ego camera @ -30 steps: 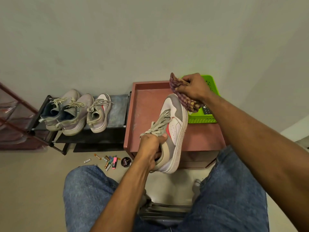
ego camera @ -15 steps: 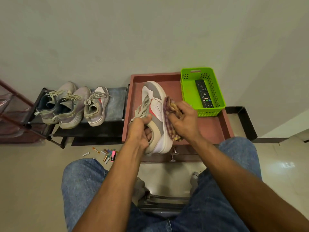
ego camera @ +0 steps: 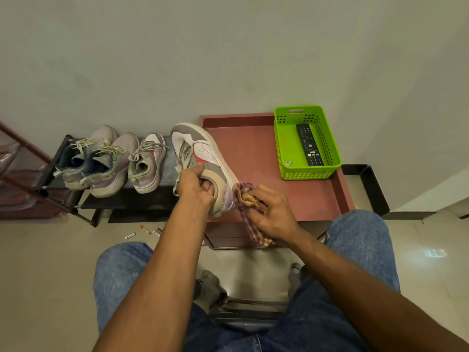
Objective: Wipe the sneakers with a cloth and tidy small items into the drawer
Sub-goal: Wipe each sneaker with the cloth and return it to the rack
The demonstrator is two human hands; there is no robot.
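My left hand [ego camera: 194,184] grips a white, grey and red sneaker [ego camera: 203,153] by its opening, holding it above the left edge of the reddish drawer unit [ego camera: 253,158]. My right hand [ego camera: 271,212] clutches a checked maroon cloth [ego camera: 247,199], which touches the sneaker's heel and hangs down over the unit's front. The matching sneaker [ego camera: 148,163] and a grey pair [ego camera: 99,161] stand on the low black rack [ego camera: 76,196] at left. Small items [ego camera: 146,229] lie on the floor below the rack, partly hidden by my left arm.
A green plastic basket [ego camera: 281,148] with a black remote [ego camera: 308,144] sits on the unit's right side. A red wire shelf [ego camera: 17,174] stands at far left. A plain wall runs behind everything. My knees in jeans flank a stool base on the tiled floor.
The sneaker has moved left and lower, toward the rack. My right hand with the cloth slid from the toe down the side to the heel.
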